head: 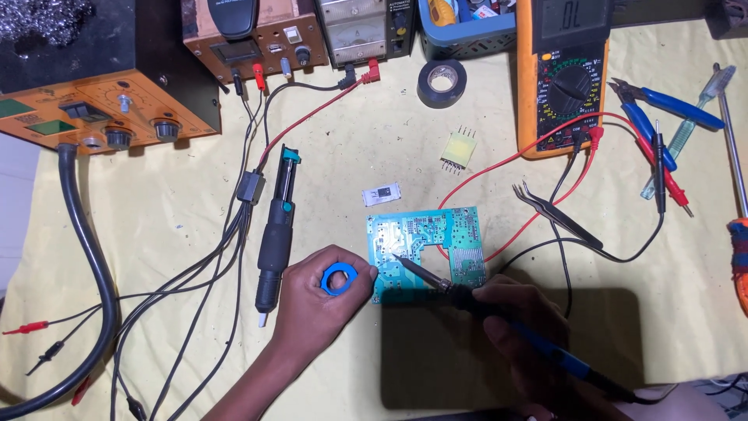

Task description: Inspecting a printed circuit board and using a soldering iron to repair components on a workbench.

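While the right hand [518, 327] grips a blue-handled soldering iron [483, 308] like a pen, its dark tip rests on the green circuit board [427, 249], towards the board's left half. That board lies flat on the yellow table cover [351, 171], solder side up, and serves as the landmark for everything else. Against the board's lower left edge, the left hand [315, 304] is closed around a small blue spool [339, 279], seemingly of solder wire, with its fingertips touching the board's rim. Just left of the board, beyond that hand, a black desoldering pump [276, 234] with a teal collar lies lengthwise, its white end pointing towards the person. Directly above the board sits a small flat white component [382, 195], and further above and slightly right a pale yellow square part with pins [459, 148]. A roll of black insulating tape [442, 83] lies further up still. To the upper right of the board stands an orange multimeter [565, 74], whose red and black leads loop down past the board's right edge. Black tweezers [555, 216] lie just right of the board, and blue-handled pliers [654, 117] lie well off to the right. Far to the upper left, an orange soldering station [101, 109] sits with its thick black hose curving down the table's left side.
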